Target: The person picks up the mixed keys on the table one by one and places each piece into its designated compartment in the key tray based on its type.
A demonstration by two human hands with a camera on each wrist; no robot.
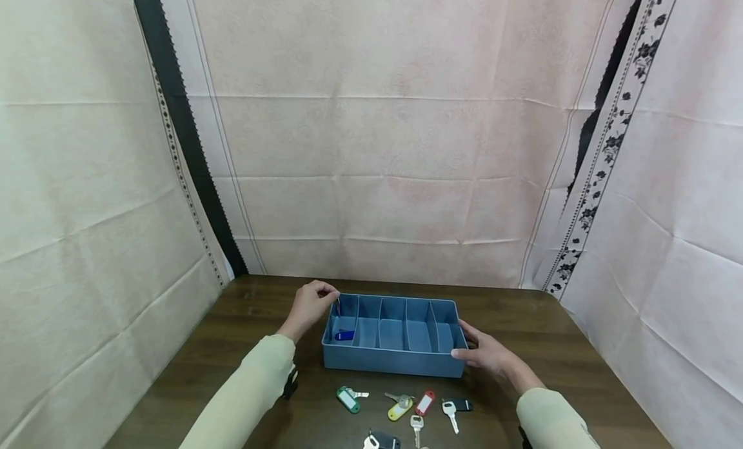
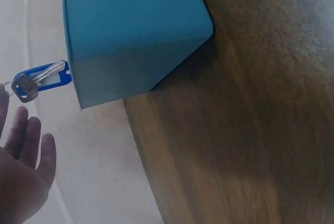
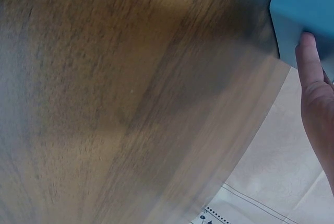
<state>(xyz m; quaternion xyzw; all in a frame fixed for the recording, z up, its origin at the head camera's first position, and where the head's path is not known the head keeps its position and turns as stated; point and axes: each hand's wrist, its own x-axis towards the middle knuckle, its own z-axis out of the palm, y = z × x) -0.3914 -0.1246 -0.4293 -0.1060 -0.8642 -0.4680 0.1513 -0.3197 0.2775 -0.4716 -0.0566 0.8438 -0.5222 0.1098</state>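
My left hand (image 1: 307,310) pinches the ring of a key with a blue tag (image 2: 43,80) at the left end of the blue divided box (image 1: 395,360). The key and tag hang down from the ring, beside the box's rim in the left wrist view. Inside the leftmost compartment, near the front, lies another blue tag (image 1: 344,335). At the opposite end my right hand (image 1: 490,353) holds the box by its front right corner, thumb on the front and fingers along the end wall. A finger (image 3: 310,59) presses against the wall in the right wrist view.
In front of the box lie keys with a green tag (image 1: 348,400), a yellow tag (image 1: 400,408), a red tag (image 1: 425,403) and a black tag (image 1: 461,404). A dark tag (image 1: 386,440) with a key lies nearer. Cloth (image 1: 371,146) hangs around the wooden table (image 1: 244,333).
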